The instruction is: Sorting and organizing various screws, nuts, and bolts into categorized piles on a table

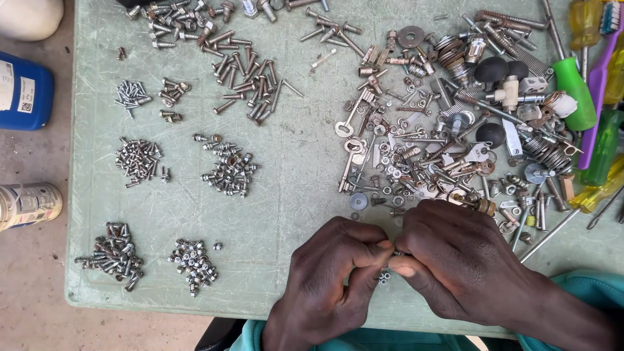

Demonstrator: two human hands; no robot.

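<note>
Head view: both hands meet at the lower middle of the frame, over the near edge of the pale green tabletop [292, 162]. The left hand [331, 276] is curled almost closed, thumb and forefinger pinching one end of a small metal fastener [397, 253]; the right hand [455, 260] is closed on its other end, fingertips touching the left's. Just below the fingers a small nut [384, 277] lies on the tabletop. At right spreads a mixed heap of hardware [442, 130], with keys, washers and springs, and screwdrivers [575, 91] at the far right edge. Sorted screw piles [224, 170] sit at left. The fastener is tiny and mostly hidden; a slipping pinch could drop it into the heap or over the near edge, and a brushing wrist could scatter the piles.
</note>
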